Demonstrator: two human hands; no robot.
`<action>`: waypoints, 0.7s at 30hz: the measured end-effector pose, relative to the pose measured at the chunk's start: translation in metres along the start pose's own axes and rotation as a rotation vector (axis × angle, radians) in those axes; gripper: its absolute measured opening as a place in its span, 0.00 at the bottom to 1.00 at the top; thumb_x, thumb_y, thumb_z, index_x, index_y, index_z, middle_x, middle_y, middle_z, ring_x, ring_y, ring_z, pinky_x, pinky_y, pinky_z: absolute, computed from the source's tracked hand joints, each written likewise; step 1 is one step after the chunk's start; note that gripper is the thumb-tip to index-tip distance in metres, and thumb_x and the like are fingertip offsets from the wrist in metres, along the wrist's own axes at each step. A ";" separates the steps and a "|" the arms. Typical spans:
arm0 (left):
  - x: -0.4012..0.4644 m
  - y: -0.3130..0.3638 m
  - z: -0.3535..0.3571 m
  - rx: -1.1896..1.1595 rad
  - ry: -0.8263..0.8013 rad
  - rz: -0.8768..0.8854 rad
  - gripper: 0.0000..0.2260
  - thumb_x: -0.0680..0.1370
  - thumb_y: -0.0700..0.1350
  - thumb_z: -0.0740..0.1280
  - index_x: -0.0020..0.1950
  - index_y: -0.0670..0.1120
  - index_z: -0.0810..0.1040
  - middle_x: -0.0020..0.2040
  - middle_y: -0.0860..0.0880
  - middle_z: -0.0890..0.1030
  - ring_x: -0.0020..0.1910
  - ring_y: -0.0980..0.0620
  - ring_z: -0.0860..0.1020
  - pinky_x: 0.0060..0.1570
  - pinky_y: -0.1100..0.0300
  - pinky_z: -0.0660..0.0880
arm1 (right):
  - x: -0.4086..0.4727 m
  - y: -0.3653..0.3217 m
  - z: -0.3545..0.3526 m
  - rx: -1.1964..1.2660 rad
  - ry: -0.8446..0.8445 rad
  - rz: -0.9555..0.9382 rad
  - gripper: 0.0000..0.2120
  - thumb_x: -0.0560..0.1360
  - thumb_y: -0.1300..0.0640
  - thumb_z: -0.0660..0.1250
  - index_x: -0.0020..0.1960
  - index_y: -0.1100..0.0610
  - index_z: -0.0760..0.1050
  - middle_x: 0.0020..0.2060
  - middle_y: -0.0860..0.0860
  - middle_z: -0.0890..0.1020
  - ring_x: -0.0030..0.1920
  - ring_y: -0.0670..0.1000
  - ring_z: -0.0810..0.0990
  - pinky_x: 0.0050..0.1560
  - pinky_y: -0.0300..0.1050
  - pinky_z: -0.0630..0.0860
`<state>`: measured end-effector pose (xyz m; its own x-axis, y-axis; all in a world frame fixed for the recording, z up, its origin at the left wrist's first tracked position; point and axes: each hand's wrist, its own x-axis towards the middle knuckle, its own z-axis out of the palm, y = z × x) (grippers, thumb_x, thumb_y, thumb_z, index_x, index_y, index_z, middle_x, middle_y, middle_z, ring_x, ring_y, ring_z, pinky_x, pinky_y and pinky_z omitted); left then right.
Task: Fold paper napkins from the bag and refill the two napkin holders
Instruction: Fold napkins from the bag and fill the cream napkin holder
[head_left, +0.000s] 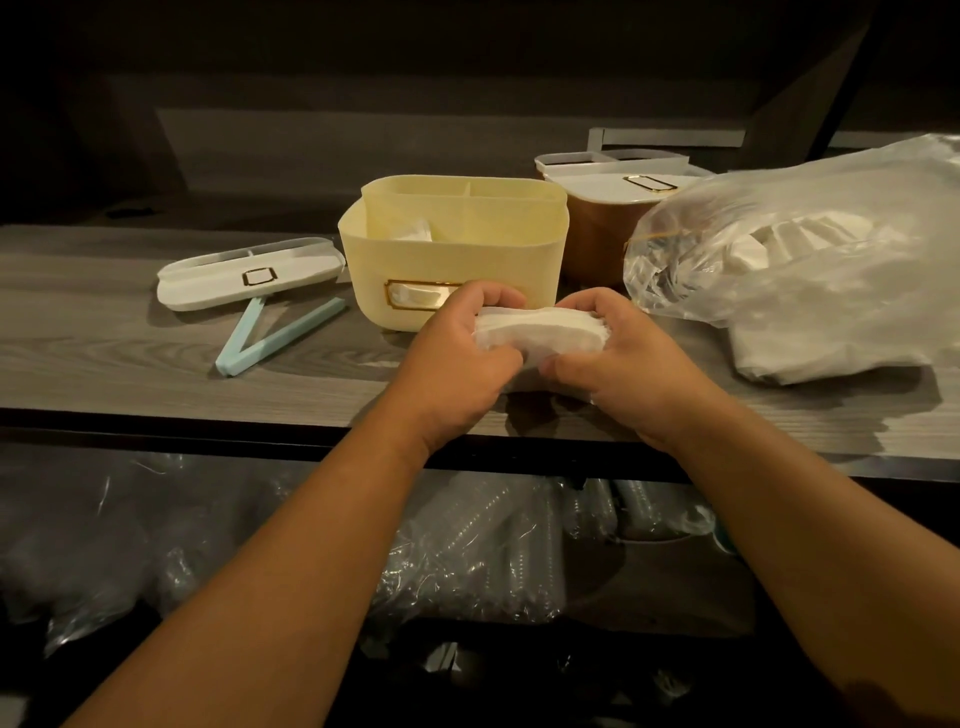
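Observation:
A stack of white paper napkins (540, 332) is bent between both hands just above the wooden shelf (130, 353). My left hand (457, 358) grips its left end and my right hand (618, 364) grips its right end, fingers curled over the top. Directly behind stands the cream napkin holder (452, 249), lid off, with a few napkins in its left compartment. The brown napkin holder (597, 234) with a white lid sits behind it to the right. The clear plastic bag (810, 249) of white napkins lies at the right.
The cream holder's white lid (249, 273) lies on the shelf at left, with a light blue bag clip (270, 332) in front of it. Below the shelf's front edge, plastic-wrapped stacks of clear cups (493, 551) fill a lower level.

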<state>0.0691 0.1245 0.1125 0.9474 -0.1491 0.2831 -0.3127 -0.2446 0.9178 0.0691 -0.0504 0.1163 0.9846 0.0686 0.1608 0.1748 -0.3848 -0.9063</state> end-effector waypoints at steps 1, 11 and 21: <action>-0.001 0.000 0.000 0.002 0.003 0.004 0.19 0.76 0.36 0.70 0.56 0.59 0.74 0.55 0.56 0.77 0.55 0.54 0.77 0.47 0.65 0.79 | -0.001 0.001 0.001 -0.009 0.005 -0.003 0.23 0.70 0.61 0.77 0.59 0.47 0.74 0.51 0.45 0.79 0.50 0.47 0.80 0.51 0.49 0.83; -0.005 0.000 -0.002 -0.031 0.056 0.020 0.18 0.76 0.37 0.72 0.56 0.58 0.74 0.55 0.58 0.76 0.55 0.56 0.76 0.42 0.69 0.79 | -0.005 0.003 -0.001 0.156 0.048 0.023 0.22 0.69 0.63 0.78 0.58 0.47 0.76 0.50 0.48 0.81 0.49 0.49 0.82 0.44 0.45 0.84; 0.010 0.071 -0.047 0.097 0.007 0.024 0.08 0.79 0.54 0.68 0.57 0.57 0.79 0.48 0.58 0.84 0.46 0.58 0.84 0.43 0.58 0.82 | 0.026 -0.076 -0.032 0.187 0.064 -0.114 0.24 0.72 0.57 0.77 0.64 0.46 0.74 0.56 0.47 0.82 0.54 0.51 0.83 0.48 0.50 0.84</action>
<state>0.0595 0.1506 0.1937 0.9400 -0.1490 0.3070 -0.3400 -0.3325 0.8797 0.0820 -0.0494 0.2017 0.9576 0.0409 0.2850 0.2873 -0.2004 -0.9366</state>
